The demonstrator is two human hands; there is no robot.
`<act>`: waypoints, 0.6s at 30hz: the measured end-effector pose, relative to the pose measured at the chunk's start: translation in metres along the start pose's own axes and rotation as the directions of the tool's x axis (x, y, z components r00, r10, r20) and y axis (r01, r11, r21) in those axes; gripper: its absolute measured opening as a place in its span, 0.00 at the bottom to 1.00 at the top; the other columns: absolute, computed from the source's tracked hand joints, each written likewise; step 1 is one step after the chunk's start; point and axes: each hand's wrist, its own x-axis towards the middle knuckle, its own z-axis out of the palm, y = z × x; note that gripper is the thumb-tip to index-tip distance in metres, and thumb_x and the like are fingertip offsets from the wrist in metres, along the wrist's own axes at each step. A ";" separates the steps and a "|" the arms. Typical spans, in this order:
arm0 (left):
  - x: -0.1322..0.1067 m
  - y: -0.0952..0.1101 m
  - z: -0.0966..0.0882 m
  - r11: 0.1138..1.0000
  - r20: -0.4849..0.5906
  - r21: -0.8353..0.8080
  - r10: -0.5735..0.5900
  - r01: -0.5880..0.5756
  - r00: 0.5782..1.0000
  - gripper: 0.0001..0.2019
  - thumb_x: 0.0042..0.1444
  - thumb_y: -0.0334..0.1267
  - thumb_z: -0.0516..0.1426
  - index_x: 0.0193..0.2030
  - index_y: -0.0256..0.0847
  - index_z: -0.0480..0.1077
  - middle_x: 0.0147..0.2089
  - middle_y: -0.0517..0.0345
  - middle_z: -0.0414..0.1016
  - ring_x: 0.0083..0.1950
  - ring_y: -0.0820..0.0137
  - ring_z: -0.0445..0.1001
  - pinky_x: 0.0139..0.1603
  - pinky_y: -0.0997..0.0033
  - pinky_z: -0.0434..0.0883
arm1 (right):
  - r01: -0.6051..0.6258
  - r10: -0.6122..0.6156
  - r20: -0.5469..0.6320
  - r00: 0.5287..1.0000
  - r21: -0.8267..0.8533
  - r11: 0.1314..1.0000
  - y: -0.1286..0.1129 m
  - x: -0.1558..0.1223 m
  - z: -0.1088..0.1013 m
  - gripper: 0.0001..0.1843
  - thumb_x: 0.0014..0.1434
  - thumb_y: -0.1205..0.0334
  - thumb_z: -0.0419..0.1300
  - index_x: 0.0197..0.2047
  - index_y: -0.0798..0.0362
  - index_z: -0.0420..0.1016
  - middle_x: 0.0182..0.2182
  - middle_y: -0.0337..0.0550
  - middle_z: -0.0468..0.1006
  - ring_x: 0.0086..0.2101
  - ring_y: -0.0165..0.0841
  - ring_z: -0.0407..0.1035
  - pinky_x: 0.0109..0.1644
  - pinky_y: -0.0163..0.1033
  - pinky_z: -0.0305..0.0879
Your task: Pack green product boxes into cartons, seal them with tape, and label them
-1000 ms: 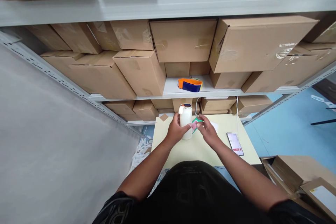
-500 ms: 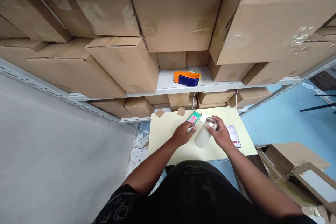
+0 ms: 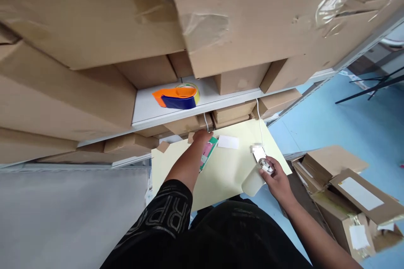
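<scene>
My right hand grips a white cylindrical tumbler near its shiny metal top. The tumbler is tilted, its top pointing away to the right, over the front right of the pale yellow table. My left hand reaches to the table's back edge, over a small brown cardboard piece. Its fingers are mostly hidden, so any hold cannot be made out. Beside that wrist lies a green and pink flat pack. A white card lies to its right. Behind the tumbler is a phone, partly covered.
An orange and blue tape dispenser stands on the white shelf above the table. Large cardboard boxes overhang it. Another brown cardboard piece lies at the table's back left. Open cartons stand to the right.
My left hand has moved from beside the tumbler to the table's back edge. My right hand has carried the tumbler right and nearer the front edge. The view has shifted closer to the shelf.
</scene>
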 end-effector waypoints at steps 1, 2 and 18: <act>0.007 0.003 0.001 1.000 0.026 0.008 -0.027 0.027 0.999 0.17 0.53 0.48 0.65 0.37 0.33 0.78 0.49 0.29 0.81 0.53 0.42 0.77 0.50 0.55 0.69 | -0.003 0.003 -0.002 1.000 -0.001 1.000 0.002 0.002 -0.005 0.37 0.57 0.41 0.69 0.63 0.48 0.67 0.58 0.54 0.78 0.58 0.48 0.72 0.61 0.53 0.70; 0.012 0.004 0.002 0.999 0.045 0.012 -0.048 0.048 0.998 0.14 0.50 0.45 0.66 0.36 0.33 0.78 0.47 0.30 0.81 0.51 0.42 0.78 0.48 0.56 0.70 | -0.008 0.008 -0.002 1.000 -0.002 1.000 0.004 0.005 -0.009 0.37 0.57 0.41 0.69 0.63 0.48 0.67 0.58 0.54 0.78 0.58 0.48 0.72 0.61 0.53 0.70; -0.161 -0.043 0.008 0.854 -0.316 -0.508 -0.066 -0.110 0.946 0.10 0.60 0.40 0.55 0.28 0.44 0.65 0.24 0.62 0.72 0.31 0.67 0.74 0.32 0.72 0.63 | 0.202 -0.200 -0.035 0.979 0.248 0.947 -0.112 0.058 0.050 0.34 0.57 0.42 0.68 0.61 0.49 0.70 0.57 0.51 0.77 0.57 0.46 0.72 0.60 0.52 0.69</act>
